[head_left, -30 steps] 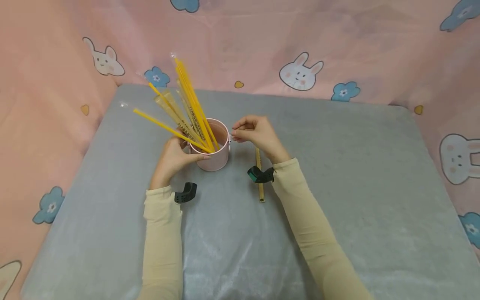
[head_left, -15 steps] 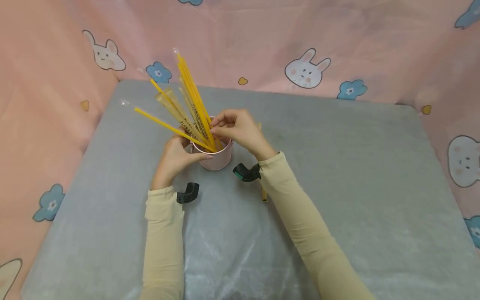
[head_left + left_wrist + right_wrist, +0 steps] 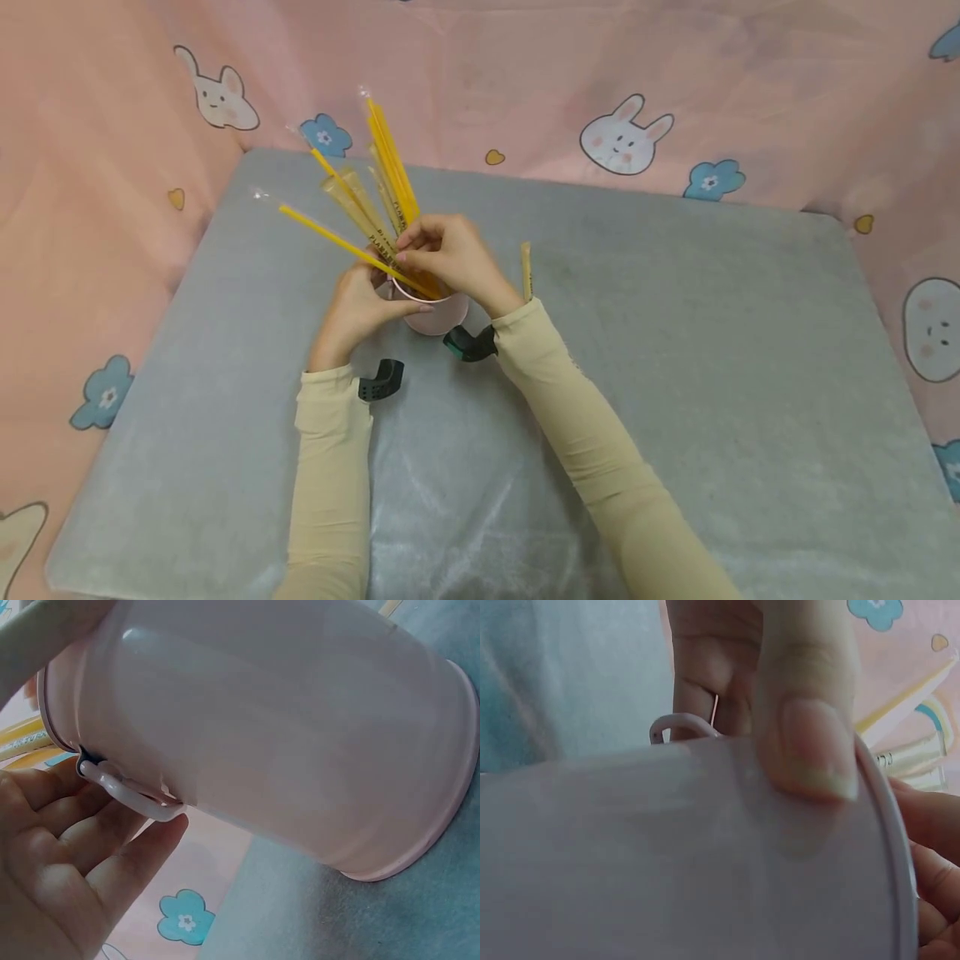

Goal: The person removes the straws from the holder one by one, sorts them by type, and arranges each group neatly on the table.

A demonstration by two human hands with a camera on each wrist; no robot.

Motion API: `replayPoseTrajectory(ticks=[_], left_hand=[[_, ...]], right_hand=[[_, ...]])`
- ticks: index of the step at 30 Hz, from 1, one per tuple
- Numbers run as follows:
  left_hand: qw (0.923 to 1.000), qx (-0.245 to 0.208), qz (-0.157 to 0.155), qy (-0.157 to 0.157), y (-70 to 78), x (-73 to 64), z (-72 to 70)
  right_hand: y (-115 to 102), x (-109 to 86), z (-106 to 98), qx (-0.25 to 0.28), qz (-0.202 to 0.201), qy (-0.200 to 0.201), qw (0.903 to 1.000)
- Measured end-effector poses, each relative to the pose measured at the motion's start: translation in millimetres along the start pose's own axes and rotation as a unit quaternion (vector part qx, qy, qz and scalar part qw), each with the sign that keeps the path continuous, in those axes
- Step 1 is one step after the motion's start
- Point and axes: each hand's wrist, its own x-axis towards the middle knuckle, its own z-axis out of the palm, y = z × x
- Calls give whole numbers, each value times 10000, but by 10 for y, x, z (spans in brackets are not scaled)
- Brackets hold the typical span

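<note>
A small pink bucket (image 3: 437,317) stands on the table, holding yellow straws (image 3: 393,158) in clear wrappers and tan printed wrapped straws (image 3: 351,204), all leaning left or back. My left hand (image 3: 356,308) grips the bucket's left side, thumb along the front. In the left wrist view its fingers (image 3: 97,847) lie by the bucket's side loop (image 3: 127,793). Above the rim, my right hand (image 3: 450,254) is among the straws, fingers bent with tips near the thumb, close to the tan wrapped straws. Whether it pinches any straw is unclear.
One tan wrapped straw (image 3: 527,267) lies on the grey table (image 3: 712,375) right of the bucket, partly covered by the right sleeve (image 3: 592,425). A pink rabbit-print curtain (image 3: 465,83) hangs behind the table and at its sides.
My right hand has moved left from beside the bucket's right rim to over its mouth, among the straws. My left hand keeps its hold on the bucket. The head view has shifted slightly.
</note>
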Motion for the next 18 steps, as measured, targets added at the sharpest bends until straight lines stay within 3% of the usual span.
replayPoseTrajectory(ticks=[18], left_hand=[[9999,59,-140,65,30,-14,21]], right_hand=[[-84,15,91,-969,-7,233,9950]])
